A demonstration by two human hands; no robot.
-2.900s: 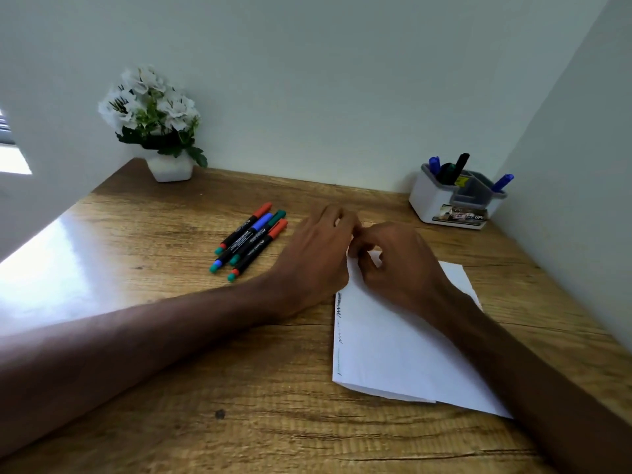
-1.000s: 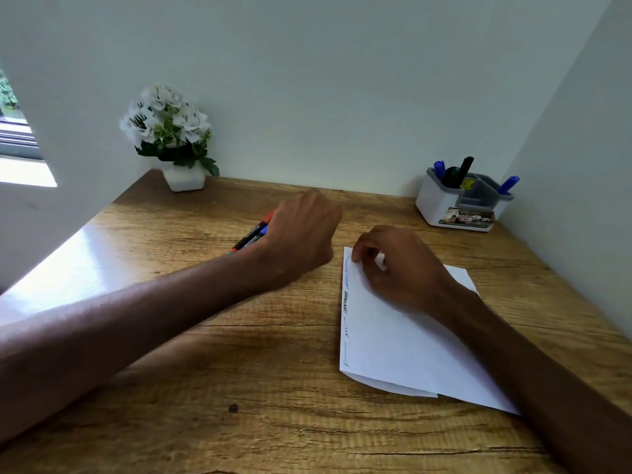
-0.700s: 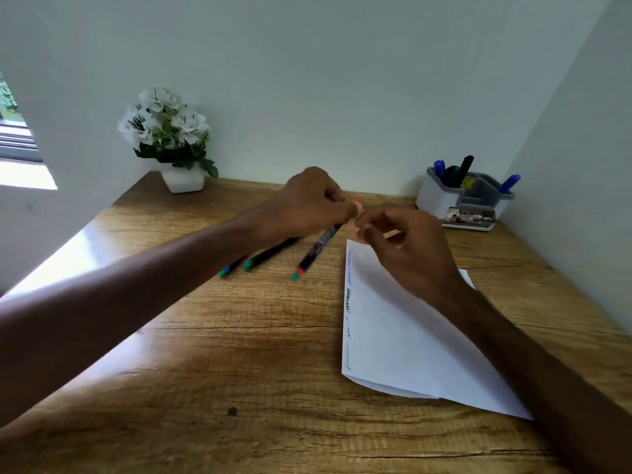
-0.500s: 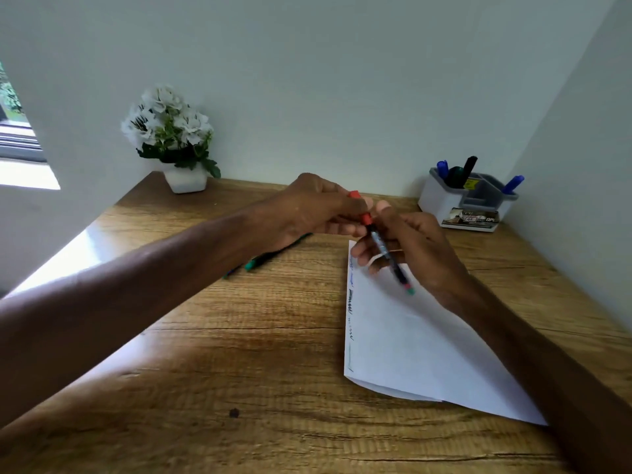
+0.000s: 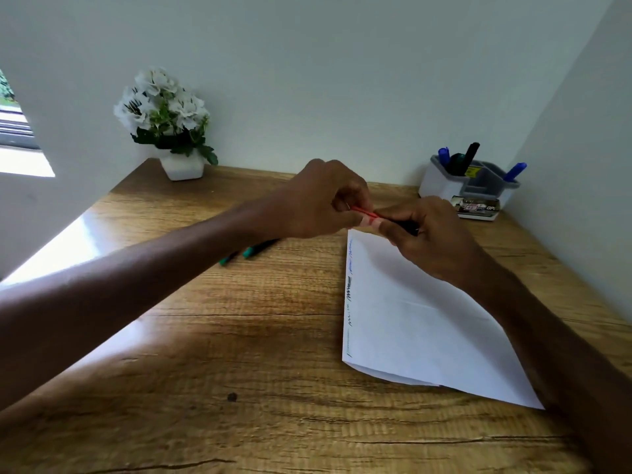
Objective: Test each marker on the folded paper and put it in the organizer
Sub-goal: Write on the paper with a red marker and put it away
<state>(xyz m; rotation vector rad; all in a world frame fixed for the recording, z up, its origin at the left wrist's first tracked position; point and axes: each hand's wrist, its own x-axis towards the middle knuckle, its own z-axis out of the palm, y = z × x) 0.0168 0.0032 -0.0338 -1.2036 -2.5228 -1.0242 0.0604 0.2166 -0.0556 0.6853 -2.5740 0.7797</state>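
Both my hands hold one red-capped marker (image 5: 366, 212) just above the far corner of the folded paper (image 5: 417, 323). My left hand (image 5: 325, 200) pinches its red cap. My right hand (image 5: 427, 234) grips the black barrel, which is mostly hidden in the fingers. The white paper lies on the desk with several short scribbles along its left edge. Two more markers (image 5: 248, 253) with green ends lie on the desk, partly hidden under my left forearm. The white and grey organizer (image 5: 441, 181) stands at the back right and holds several markers.
A white pot of white flowers (image 5: 167, 121) stands at the back left of the wooden desk (image 5: 239, 371). Walls close the desk at the back and on the right. A dark knot marks the wood near the front.
My left hand picked a red-capped marker from the group on the desk and brought it over the paper's far corner. My right hand left the paper and took hold of the barrel.
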